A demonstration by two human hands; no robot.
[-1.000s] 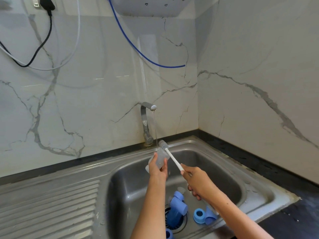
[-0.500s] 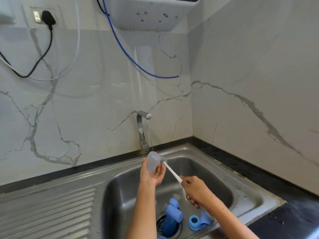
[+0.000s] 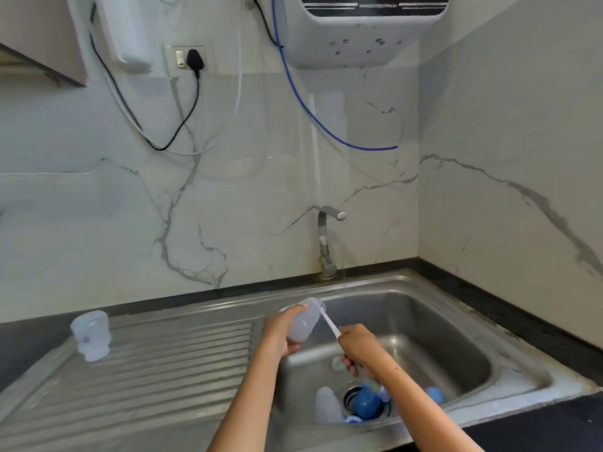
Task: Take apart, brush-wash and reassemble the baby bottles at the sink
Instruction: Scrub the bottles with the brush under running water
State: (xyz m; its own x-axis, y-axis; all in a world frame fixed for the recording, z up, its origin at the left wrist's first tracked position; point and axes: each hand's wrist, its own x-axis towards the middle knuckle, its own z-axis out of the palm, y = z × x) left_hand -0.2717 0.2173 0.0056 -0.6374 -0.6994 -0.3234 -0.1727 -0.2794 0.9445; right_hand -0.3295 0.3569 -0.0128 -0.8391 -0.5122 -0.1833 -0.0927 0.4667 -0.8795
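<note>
Brush [image 3: 329,323] head hidden behind bottle [image 3: 304,321] in my left hand [image 3: 282,332]; right hand [image 3: 359,349] grips handle; blue parts [image 3: 365,402] in sink [image 3: 489,334] partly covered.

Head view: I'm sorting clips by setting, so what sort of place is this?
Most likely a home kitchen: a steel sink with ribbed drainboard, a tap running against marble-look wall, and a wall-mounted appliance overhead.

The brush [image 3: 329,323] head is hidden inside the bottle [image 3: 305,321]. In the sink [image 3: 456,324], near the drain, the right forearm partly covers the blue parts [image 3: 367,401].
</note>
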